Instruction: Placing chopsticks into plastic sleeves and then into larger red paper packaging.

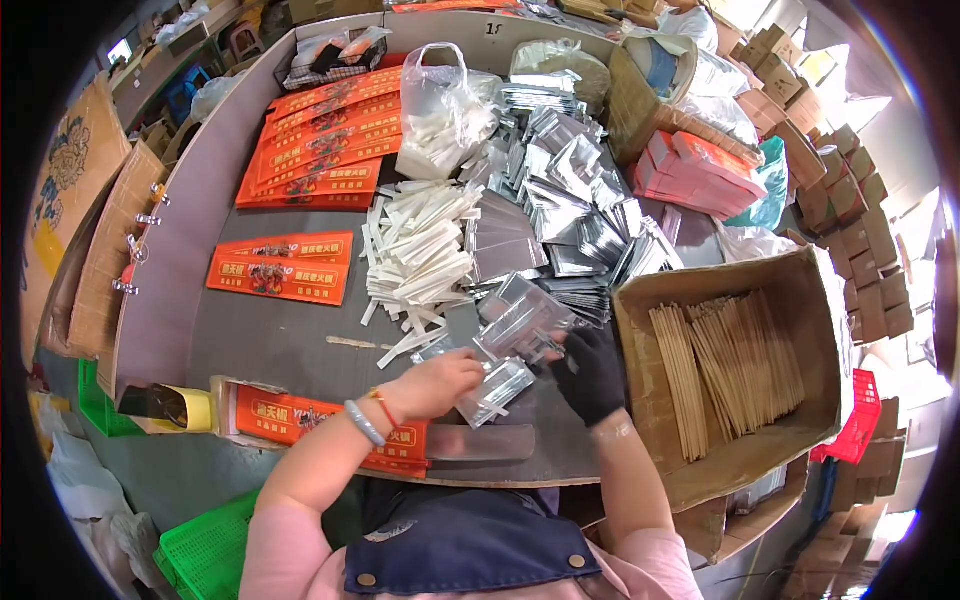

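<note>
My left hand (440, 384), bare with a bracelet at the wrist, is closed beside a small silvery packet (492, 392) near the table's front. Whatever its curled fingers pinch is hidden. On the right, my right hand (592, 370) wears a black glove with bare fingertips. Its fingers close on the right edge of a clear, shiny packet (525, 315), which lies over other packets. Just beyond my hands is a heap of narrow white paper strips (420, 240). To its right, silvery flat packets (570, 190) spread in a loose pile.
Printed red-orange sleeves (280, 268) lie at left, with a larger stack (325, 140) behind. More sleeves (275, 415) sit in a front-edge holder. A cardboard box (640, 330) at right holds wooden chopsticks (750, 360). A clear bag (445, 120) and pink-red packs (695, 175) stand farther back.
</note>
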`<move>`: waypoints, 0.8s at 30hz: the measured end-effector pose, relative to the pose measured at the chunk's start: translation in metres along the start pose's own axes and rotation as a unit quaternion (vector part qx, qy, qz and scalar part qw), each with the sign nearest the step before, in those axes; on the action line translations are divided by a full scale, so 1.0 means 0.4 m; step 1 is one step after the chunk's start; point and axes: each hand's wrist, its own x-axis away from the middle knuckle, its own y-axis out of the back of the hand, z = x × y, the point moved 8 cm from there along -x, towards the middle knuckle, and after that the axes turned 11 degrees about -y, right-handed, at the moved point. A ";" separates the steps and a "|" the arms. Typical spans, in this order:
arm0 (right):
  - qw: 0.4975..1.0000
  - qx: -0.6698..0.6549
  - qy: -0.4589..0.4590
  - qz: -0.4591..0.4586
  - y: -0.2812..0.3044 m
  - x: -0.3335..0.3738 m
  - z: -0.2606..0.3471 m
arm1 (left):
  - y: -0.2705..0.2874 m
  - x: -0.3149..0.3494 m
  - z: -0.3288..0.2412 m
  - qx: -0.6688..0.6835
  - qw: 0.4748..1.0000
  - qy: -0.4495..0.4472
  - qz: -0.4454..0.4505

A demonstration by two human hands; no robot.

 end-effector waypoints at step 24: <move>0.828 0.410 -0.383 0.011 0.191 0.313 -0.450 | 0.002 -0.020 -0.016 -0.194 0.961 0.150 -0.131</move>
